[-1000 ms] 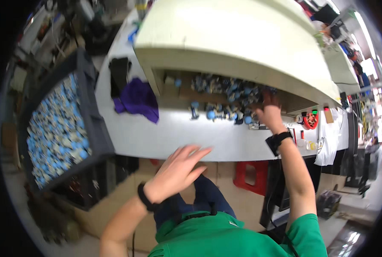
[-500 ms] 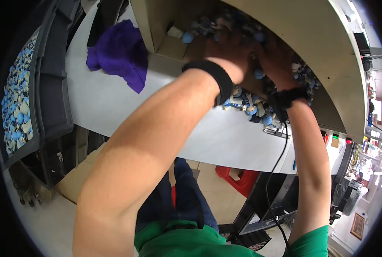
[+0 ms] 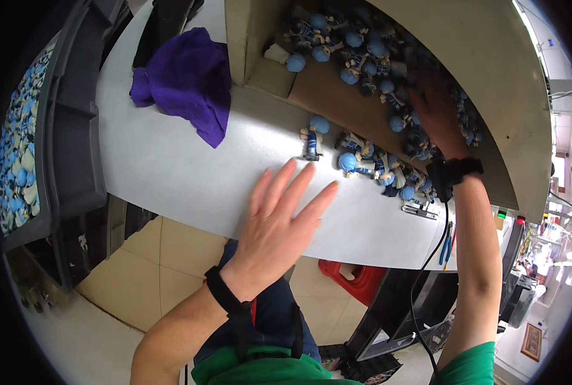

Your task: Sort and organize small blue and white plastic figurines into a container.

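Note:
My left hand (image 3: 276,221) is open above the white tabletop (image 3: 170,154), fingers spread and nothing held. Just past its fingertips lies a single small figurine (image 3: 311,142) with a round blue head and a blue-and-white body. To the right of it, a row of similar figurines (image 3: 382,170) lies along the front of a cream-coloured box (image 3: 501,115). My right hand (image 3: 438,115) reaches into that box, among more blue-headed figurines (image 3: 353,40) heaped inside. Shadow and blur obscure its fingers, so its grip cannot be made out.
A purple cloth (image 3: 190,80) lies left of the box. At the far left stands a grey bin (image 3: 71,138) full of figurine parts. A metal clip-like tool (image 3: 419,212) and blue-handled pliers (image 3: 445,247) rest on the right. Below the table edge is a red stool (image 3: 356,279).
My left hand has come out of the box, back toward me over the tabletop. A lone figurine now shows on the table. My right hand stays inside the box, slightly further right.

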Demonstrator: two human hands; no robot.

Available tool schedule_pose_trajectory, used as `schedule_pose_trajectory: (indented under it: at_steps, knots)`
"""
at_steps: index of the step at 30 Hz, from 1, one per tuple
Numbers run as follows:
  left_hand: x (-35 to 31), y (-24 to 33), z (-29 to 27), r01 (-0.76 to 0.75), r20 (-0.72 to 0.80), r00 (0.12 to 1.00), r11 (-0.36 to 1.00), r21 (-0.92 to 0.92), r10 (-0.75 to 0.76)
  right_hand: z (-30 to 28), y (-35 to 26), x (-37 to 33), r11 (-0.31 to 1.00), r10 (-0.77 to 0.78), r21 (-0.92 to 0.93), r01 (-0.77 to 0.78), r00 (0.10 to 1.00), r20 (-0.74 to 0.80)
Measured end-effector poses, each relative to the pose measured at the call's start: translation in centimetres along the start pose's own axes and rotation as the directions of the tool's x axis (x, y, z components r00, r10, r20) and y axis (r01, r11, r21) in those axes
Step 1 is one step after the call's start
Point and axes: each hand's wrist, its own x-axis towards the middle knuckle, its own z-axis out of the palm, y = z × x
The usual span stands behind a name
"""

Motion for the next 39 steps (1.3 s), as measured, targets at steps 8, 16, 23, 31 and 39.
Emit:
schedule_pose_trajectory:
  at_steps: [8,16,23,31,39]
  knots:
    - [-0.9,-1.3,1.7,-0.005,0.035,0.999,0.994,0.113,0.002,5.3,4.0,7.9,0.971,0.237,-0.106,-0.215,0.930,0.281]
    - [-1.9,-2.8,0.4,-0.036,0.088,0.996,0.949,0.313,0.008,3.6,-6.8,4.2,0.995,0.057,0.069,-0.073,0.975,0.214]
    - [-1.9,-1.2,4.0,-0.029,-0.028,0.999,0.963,0.269,0.038,-2.6,-6.6,1.0,0.913,0.393,-0.082,-0.400,0.806,0.443]
    - [-2.9,-2.3,4.6,0.000,-0.073,0.997,0.969,0.248,0.019,2.1,-6.3,-2.6,0.953,0.287,-0.001,-0.304,0.896,0.340]
    - [-2.5,-2.5,4.8,-0.027,-0.127,0.990,0.978,0.206,0.054,1.6,-7.0,-3.1,0.935,0.354,-0.129,-0.331,0.849,0.391]
